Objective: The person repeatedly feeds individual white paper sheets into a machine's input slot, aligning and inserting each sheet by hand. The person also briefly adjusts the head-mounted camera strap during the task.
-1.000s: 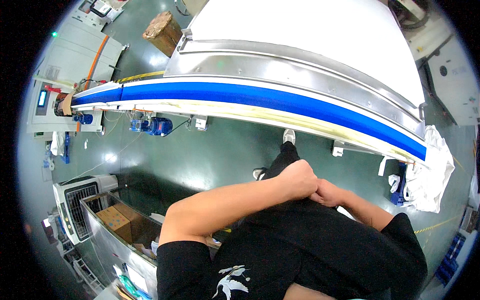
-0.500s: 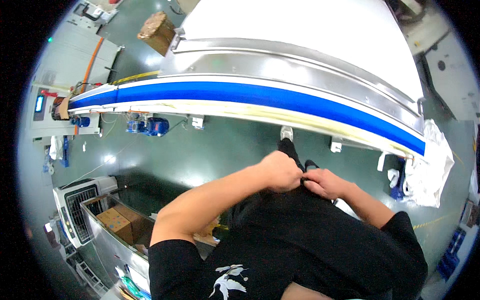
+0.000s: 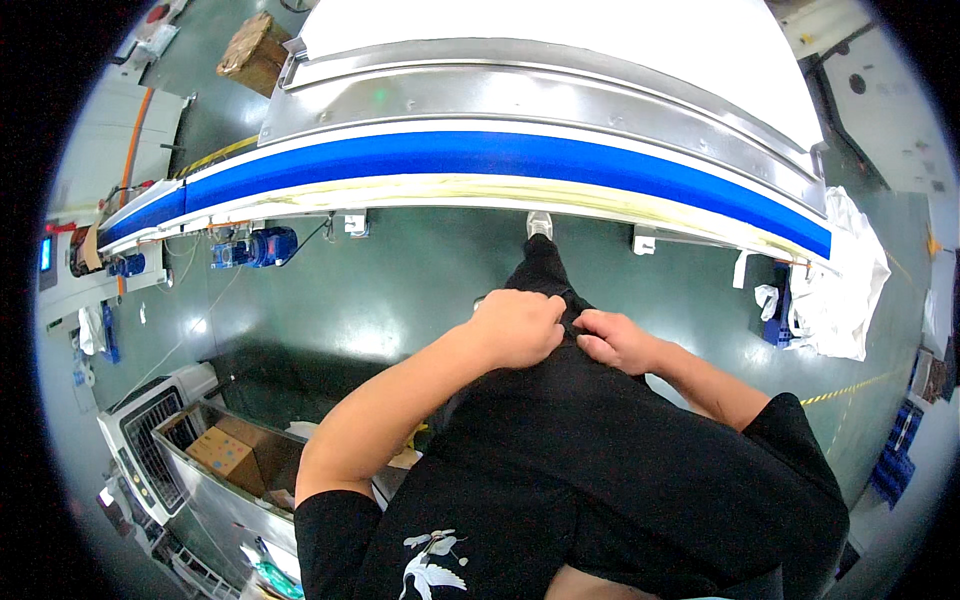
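Both hands are in front of my body, close together over my black clothing. My left hand is curled into a fist, its back turned up. Just to its right is my right hand, fingers bent and pinched inward, facing the left one across a narrow gap. Dark cloth lies right under and between the fingertips. Whatever either hand grips is hidden against that black fabric. Past the hands, one light shoe shows on the green floor, below the conveyor's near edge.
A blue conveyor belt crosses ahead, with a metal-edged white table behind it. Blue motors hang beneath the belt. White cloth drapes at its right end. An air cooler and a bin holding a cardboard box stand left.
My view has shifted, so the conveyor and surroundings sit higher and further left. My hands, touching or overlapping before, are now slightly apart. A leg and shoe have come forward under the belt's edge.
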